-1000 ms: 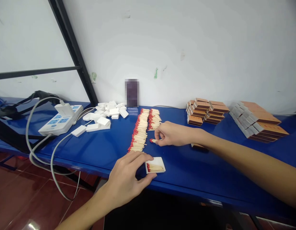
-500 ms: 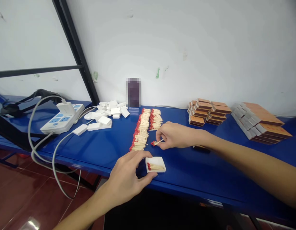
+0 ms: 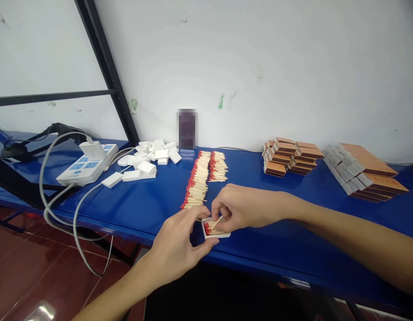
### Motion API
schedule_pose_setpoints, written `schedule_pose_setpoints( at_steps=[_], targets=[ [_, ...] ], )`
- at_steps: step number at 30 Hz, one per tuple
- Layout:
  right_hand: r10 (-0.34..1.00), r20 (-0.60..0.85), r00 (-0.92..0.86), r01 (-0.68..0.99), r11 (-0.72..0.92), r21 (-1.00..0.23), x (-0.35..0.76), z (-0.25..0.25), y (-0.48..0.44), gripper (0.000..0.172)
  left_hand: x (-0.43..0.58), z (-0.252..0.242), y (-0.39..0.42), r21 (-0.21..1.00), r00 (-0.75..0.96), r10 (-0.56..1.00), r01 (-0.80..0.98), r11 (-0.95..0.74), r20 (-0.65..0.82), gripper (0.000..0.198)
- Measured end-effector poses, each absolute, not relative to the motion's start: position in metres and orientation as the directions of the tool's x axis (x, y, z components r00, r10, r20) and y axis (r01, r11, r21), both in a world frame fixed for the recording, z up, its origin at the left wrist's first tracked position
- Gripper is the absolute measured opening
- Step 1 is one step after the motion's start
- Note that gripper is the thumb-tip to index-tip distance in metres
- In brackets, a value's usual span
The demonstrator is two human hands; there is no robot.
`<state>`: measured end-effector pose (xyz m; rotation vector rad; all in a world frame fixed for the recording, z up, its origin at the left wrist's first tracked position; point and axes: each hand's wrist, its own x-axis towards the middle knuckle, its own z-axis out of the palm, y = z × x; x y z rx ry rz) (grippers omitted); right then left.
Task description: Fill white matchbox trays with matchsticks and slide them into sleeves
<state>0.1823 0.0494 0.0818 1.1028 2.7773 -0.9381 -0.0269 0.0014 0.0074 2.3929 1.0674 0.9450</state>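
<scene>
1. Tray [image 3: 225, 235] sits near the front edge of the desk [image 3: 153, 203], between my hands, its long axis running roughly left to right.
2. My left hand [image 3: 177, 240] grips the tray's left end, thumb at the near side and a finger at the far one.
3. My right hand [image 3: 241, 207] is over the right end, fingertips pinching a match [image 3: 218, 220]; my fingers hide whether they hold more.
4. Matches in the tray [image 3: 208, 229] lie along it, red heads left. The pinched match slants across them, lower end leftward, so that angle is what matters.
5. Both hands are at the tray, neither clearly nearer.
6. Just beyond stretches a long row of matches [image 3: 197, 180], a shorter row [image 3: 218, 167] beside it.
</scene>
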Motion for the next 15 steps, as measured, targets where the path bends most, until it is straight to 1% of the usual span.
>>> schedule_pose_setpoints(
  at_steps=[5, 8, 15],
  targets=[
    [0.571, -0.261, -0.778, 0.612, 0.597, -0.518, 0.184, 0.091, 0.046, 0.02, -0.027, 0.005, 0.002, 0.521, 0.517, 0.721, 0.501, -0.692, 0.461, 0.028],
    [0.587, -0.28, -0.76, 0.638, 0.591, -0.494, 0.185, 0.097, 0.045, 0.021, -0.026, 0.005, 0.003, 0.514, 0.533, 0.698, 0.474, -0.715, 0.479, 0.023],
    [0.596, -0.251, -0.762, 0.636, 0.618, -0.463, 0.185, 0.096, 0.044, 0.015, -0.025, 0.007, 0.003, 0.489, 0.549, 0.667, 0.455, -0.744, 0.503, 0.022]
  ],
)
